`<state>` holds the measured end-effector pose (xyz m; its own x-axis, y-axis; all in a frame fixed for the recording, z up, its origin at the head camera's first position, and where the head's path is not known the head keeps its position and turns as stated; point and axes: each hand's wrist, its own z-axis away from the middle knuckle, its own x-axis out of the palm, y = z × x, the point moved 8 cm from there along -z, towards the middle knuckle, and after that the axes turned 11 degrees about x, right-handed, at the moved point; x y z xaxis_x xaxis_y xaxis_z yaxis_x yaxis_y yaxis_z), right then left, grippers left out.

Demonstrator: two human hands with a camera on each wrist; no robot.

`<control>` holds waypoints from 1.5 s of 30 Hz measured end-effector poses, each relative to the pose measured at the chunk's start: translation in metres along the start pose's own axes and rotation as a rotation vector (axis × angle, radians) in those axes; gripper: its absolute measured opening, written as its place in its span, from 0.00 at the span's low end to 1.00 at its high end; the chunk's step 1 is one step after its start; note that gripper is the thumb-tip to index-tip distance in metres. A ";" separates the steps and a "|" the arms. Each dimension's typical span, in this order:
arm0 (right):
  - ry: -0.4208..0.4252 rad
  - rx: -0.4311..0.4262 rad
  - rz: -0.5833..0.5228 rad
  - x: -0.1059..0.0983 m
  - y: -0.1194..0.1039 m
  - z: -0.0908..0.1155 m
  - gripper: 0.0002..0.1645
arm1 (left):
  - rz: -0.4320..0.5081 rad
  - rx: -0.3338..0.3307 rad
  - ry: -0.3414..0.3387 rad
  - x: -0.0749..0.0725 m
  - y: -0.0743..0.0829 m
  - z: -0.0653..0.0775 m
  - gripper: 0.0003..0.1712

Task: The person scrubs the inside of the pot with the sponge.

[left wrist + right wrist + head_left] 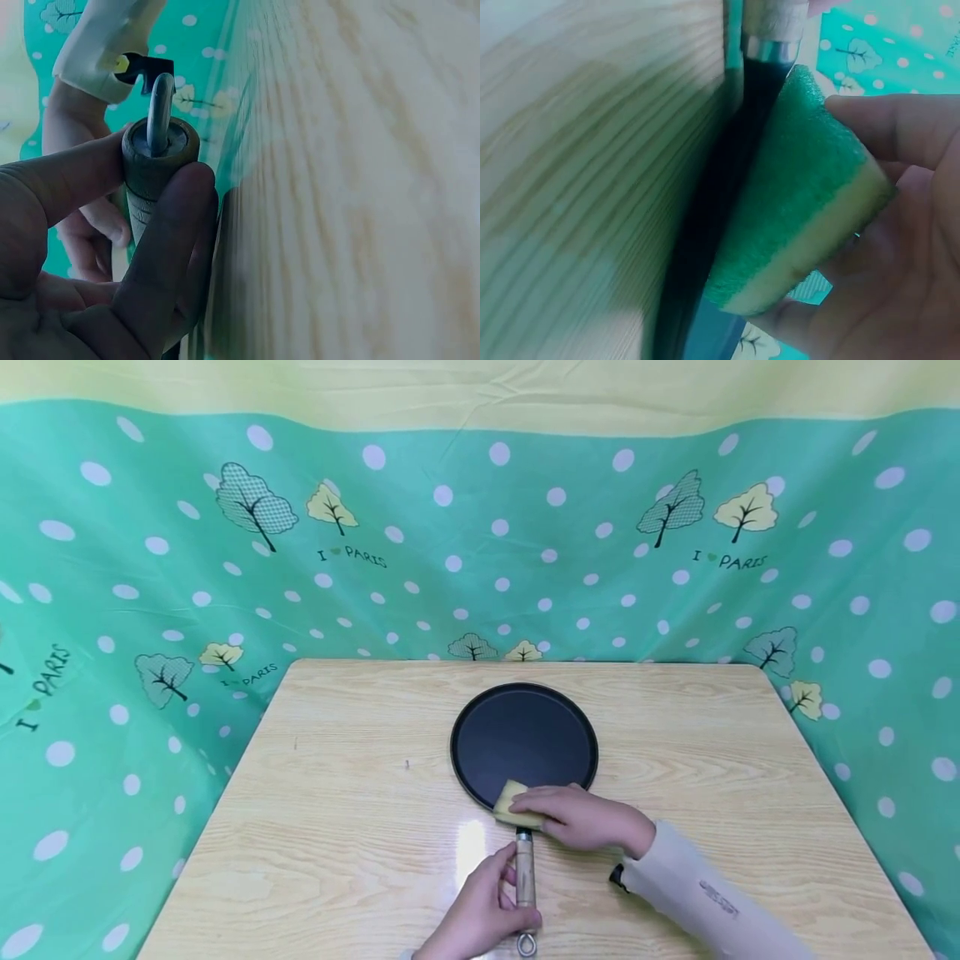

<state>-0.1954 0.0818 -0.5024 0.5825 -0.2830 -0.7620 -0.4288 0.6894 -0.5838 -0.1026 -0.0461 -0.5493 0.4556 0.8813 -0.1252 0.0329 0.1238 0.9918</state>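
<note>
While our L grip (482,907) is curled round the handle (526,875), whose long axis leads to the pan (525,735) nr the worktop's (330,827) far edge, our R grip (588,817) pinches the sponge (506,804) on the pan's handle-side rim.

One pan (525,735); one handle (526,868) on the pan, with one ring (160,112); one sponge (510,799) at the pan's rim; two hands near it, left hand (480,903) and right hand (579,817); one desk (337,827) beneath the pan.
</note>
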 end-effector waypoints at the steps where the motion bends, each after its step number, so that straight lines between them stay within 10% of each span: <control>1: -0.008 -0.001 0.005 0.001 -0.002 -0.002 0.28 | -0.005 -0.003 -0.004 0.000 0.000 0.000 0.56; 29: 0.000 0.099 0.064 0.023 -0.046 -0.057 0.35 | -0.047 0.081 0.003 -0.001 0.008 0.000 0.54; 45: 0.034 0.085 -0.024 -0.001 -0.050 -0.111 0.34 | -0.051 0.080 -0.005 0.000 0.006 -0.001 0.55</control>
<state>-0.2511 -0.0270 -0.5036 0.5674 -0.3215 -0.7581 -0.3544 0.7357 -0.5772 -0.1031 -0.0447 -0.5430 0.4561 0.8724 -0.1760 0.1273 0.1318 0.9831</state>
